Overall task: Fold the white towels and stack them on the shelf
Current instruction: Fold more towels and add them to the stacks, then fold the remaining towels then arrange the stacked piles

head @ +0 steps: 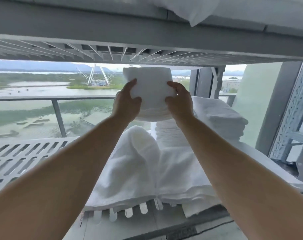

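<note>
A folded white towel (149, 87) is held out in front of me, just under the upper shelf. My left hand (127, 101) grips its left edge and my right hand (179, 101) grips its right edge. Directly below it stands a tall stack of folded towels (168, 132) on the slotted grey shelf (24, 156). A second, lower stack of folded towels (220, 116) sits to the right. Loose unfolded towels (140, 167) lie heaped at the shelf's near edge, between my forearms.
The upper shelf (112, 37) runs close overhead, with a white pillow or towel corner (195, 13) hanging over its front. A perforated metal upright (289, 111) stands at the right. Behind the shelf is a window with a railing (57, 116).
</note>
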A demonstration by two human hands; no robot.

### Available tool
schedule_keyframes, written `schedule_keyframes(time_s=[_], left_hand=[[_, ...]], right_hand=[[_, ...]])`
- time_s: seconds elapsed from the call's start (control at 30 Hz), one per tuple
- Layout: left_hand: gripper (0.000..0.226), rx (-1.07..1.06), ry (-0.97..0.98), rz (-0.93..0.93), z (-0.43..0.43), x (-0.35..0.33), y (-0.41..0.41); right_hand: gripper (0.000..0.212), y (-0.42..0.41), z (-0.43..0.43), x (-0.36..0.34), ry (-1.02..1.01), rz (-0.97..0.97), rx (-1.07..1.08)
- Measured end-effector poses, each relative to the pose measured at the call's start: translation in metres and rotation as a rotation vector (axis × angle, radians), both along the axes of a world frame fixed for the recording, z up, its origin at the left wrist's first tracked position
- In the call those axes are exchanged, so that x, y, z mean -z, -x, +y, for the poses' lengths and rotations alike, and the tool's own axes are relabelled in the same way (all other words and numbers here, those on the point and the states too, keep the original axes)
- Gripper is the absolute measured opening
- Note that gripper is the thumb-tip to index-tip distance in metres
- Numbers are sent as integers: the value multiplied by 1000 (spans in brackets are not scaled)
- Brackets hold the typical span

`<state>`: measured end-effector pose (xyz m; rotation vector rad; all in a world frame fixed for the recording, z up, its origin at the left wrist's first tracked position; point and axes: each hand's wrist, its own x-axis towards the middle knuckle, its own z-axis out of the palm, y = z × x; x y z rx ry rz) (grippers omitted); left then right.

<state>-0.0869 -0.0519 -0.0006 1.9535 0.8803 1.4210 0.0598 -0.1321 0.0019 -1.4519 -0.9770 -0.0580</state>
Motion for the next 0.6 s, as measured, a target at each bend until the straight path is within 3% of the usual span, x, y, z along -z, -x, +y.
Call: schedule_keyframes(time_s=[0.4, 0.53, 0.6], left_hand=[[63, 162, 69, 42, 40, -20, -128], [54, 163, 274, 298, 54, -13, -131], [47, 183, 394, 447, 56, -18, -127]], right_hand=[[64, -119, 14, -14, 71, -71, 114], [48, -136, 31, 14, 361, -32, 105], [39, -137, 37, 22, 388, -13, 126]])
